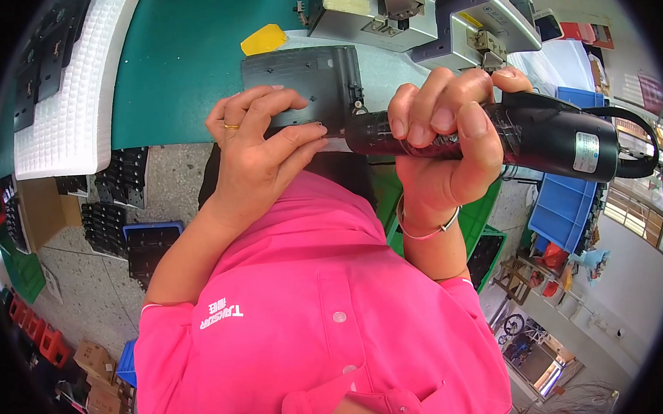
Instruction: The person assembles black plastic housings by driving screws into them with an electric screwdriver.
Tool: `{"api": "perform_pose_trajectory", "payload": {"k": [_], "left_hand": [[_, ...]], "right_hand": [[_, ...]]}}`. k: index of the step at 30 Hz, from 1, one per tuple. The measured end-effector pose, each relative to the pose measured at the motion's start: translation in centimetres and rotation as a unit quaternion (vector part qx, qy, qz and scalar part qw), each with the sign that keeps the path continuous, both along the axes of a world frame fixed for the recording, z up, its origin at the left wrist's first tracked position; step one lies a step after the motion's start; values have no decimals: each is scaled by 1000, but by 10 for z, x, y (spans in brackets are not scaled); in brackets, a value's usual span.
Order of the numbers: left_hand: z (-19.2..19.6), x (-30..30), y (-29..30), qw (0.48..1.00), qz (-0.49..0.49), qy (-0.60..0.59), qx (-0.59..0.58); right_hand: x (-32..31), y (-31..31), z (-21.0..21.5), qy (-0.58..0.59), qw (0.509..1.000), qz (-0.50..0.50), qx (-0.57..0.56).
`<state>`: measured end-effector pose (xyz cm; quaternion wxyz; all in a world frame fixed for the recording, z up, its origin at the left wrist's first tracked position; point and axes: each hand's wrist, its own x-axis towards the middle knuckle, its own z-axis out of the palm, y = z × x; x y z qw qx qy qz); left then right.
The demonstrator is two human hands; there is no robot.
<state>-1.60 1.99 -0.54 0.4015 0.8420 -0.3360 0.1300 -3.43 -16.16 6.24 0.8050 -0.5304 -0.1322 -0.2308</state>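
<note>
A flat black plastic panel [303, 71] lies at the near edge of the green-topped bench. My left hand [258, 132] grips its near left part, fingers bent over the surface and fingertips close to the near edge. My right hand [446, 132] is wrapped round a black electric screwdriver [558, 134], held nearly level with its cable end to the right. The screwdriver's narrow end points left, close to the panel's near right corner; its bit is hard to make out. Small metal parts [357, 106] sit at the panel's right edge beside it.
A yellow piece [263, 40] lies beyond the panel on the green mat [170, 73]. Grey metal machines [375, 20] stand at the back right. White foam sheeting [75, 100] with black parts is at left. Blue bins [564, 204] stand at right.
</note>
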Motion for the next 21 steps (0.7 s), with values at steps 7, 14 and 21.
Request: {"api": "perform_pose_trajectory", "payload": {"k": [7,14,21], "left_hand": [[-5,-3,-2,999,-8,30,-28],[-1,-2,0,998,28,47,37],[-6,-2,-2,997,43,31,52]], "right_hand": [[3,3,2,-44,997,22,-59],[7,7,-6,-22,994,-51,-94],[9,10,-10,15,998,-48,-25]]}}
